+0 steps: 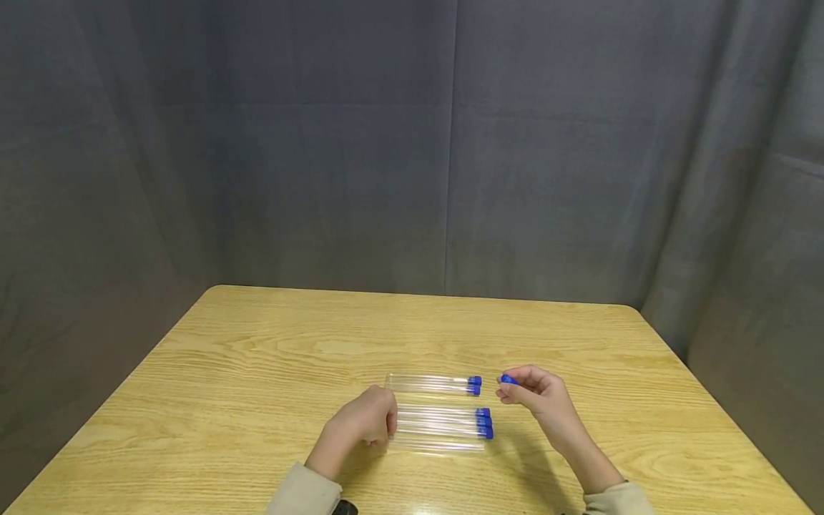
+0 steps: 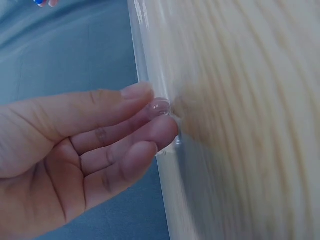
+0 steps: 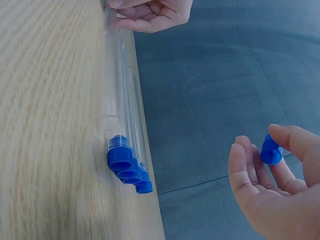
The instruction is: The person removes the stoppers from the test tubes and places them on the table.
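My right hand (image 1: 553, 408) pinches a blue cap (image 1: 508, 380) between thumb and fingers, raised to the right of the tubes; the right wrist view shows the cap (image 3: 271, 151) with its hollow side visible. My left hand (image 1: 363, 418) is at the left ends of the lower group of clear tubes. In the left wrist view its thumb and fingertips hold the rounded end of a tube (image 2: 160, 106). The nearest tube (image 1: 444, 446) has no cap; three tubes just beyond it have blue caps (image 1: 484, 423) on their right ends.
Two more clear tubes (image 1: 428, 385) with blue caps (image 1: 475, 385) lie side by side farther back on the wooden table (image 1: 290, 336). Grey curtains (image 1: 335, 179) hang behind the table and along both sides.
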`<state>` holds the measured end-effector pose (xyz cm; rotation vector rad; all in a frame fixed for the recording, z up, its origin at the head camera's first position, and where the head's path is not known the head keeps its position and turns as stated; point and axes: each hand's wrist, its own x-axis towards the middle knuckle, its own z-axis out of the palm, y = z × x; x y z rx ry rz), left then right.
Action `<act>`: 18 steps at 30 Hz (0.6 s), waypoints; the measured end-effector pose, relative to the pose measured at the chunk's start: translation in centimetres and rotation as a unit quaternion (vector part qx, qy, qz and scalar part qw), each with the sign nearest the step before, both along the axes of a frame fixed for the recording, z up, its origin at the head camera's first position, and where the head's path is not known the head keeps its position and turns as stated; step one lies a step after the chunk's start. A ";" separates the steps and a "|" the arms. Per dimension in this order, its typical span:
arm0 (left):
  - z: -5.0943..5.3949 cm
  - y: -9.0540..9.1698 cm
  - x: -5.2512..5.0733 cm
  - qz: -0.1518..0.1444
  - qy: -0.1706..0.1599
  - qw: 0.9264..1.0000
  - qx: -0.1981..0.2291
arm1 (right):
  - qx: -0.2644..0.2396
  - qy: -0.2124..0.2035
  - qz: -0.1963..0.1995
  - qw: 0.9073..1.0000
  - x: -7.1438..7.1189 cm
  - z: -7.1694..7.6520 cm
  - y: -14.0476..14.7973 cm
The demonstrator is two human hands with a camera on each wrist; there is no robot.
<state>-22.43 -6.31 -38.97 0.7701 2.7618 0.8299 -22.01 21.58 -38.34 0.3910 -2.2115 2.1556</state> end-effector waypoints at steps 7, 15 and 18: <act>0.1 -0.1 0.1 -0.001 0.000 1.000 -0.005 | 0.006 -0.008 0.004 1.000 0.1 0.0 0.0; 0.4 -0.2 0.0 0.000 0.018 1.000 -0.017 | 0.006 0.007 0.009 1.000 0.1 0.0 0.0; 0.6 -0.2 -0.3 0.003 0.047 0.999 -0.025 | 0.008 0.004 0.007 1.000 0.2 0.0 0.0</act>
